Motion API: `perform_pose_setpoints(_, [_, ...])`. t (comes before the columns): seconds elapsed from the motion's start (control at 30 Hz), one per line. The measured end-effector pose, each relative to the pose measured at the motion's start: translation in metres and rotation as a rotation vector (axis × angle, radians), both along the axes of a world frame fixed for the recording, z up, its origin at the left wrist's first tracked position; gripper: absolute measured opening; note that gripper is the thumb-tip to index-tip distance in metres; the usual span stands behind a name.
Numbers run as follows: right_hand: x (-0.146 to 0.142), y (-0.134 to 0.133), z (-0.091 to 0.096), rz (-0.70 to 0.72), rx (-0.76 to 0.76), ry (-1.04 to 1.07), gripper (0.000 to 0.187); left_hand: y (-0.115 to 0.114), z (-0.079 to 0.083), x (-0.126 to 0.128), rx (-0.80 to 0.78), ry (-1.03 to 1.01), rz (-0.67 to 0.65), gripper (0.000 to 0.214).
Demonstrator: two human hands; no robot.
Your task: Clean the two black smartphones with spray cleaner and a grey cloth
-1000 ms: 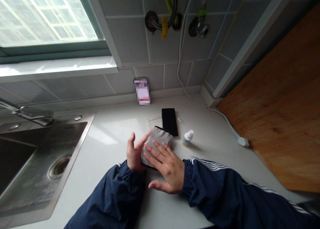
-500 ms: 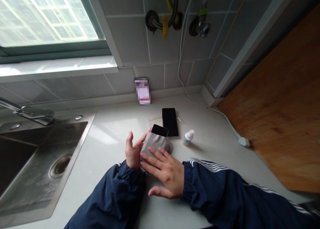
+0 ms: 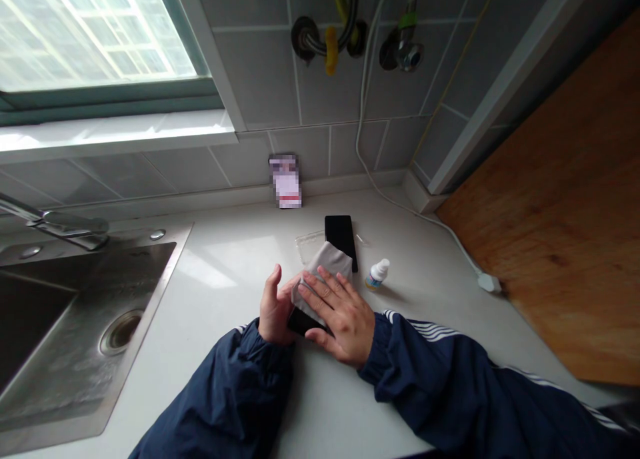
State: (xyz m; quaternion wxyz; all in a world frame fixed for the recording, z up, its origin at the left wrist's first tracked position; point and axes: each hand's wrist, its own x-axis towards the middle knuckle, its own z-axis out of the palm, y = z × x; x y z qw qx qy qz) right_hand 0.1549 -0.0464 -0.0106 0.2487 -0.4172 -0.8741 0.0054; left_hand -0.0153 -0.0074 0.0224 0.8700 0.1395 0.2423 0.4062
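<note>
here right-hand fingers (image 3: 327, 291) spread over grey cloth (image 3: 327, 262) on a phone (image 3: 301, 322), white counter (image 3: 215, 352) beside steel sink (image 3: 60, 339)

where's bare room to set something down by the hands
Bare counter lies between the sink's rim and the left hand, and between the small bottle and the white plug. Crowded around the right hand, grey cloth and black phone.

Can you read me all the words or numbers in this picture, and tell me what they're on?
No word or number can be read here.
Card by the wall: too blurred to read.
Little bottle: its label is too small to read.
Phone on the counter: no writing shows.
Phone in the hands: no writing shows.
Gray cloth: no writing shows.
</note>
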Motion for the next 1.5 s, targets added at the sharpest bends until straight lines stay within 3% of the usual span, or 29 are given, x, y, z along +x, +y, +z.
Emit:
perform_pose_setpoints(0.37, [0.004, 0.006, 0.002, -0.175, 0.038, 0.082, 0.072, 0.000, 0.007, 0.006, 0.061, 0.020, -0.021, 0.075])
perform_pose_setpoints(0.73, [0.003, 0.007, 0.002, -0.213, 0.018, 0.127, 0.071, -0.001, 0.010, 0.006, 0.036, 0.055, -0.020, 0.072])
perform_pose_setpoints(1.17, [0.003, 0.006, -0.003, -0.016, -0.064, 0.045, 0.074, 0.001, 0.005, 0.003, 0.006, 0.060, 0.041, 0.075])
perform_pose_setpoints(1.5, [-0.008, -0.015, 0.007, 0.196, -0.167, -0.022, 0.082, 0.001, 0.002, -0.006, -0.163, 0.097, 0.137, 0.086])
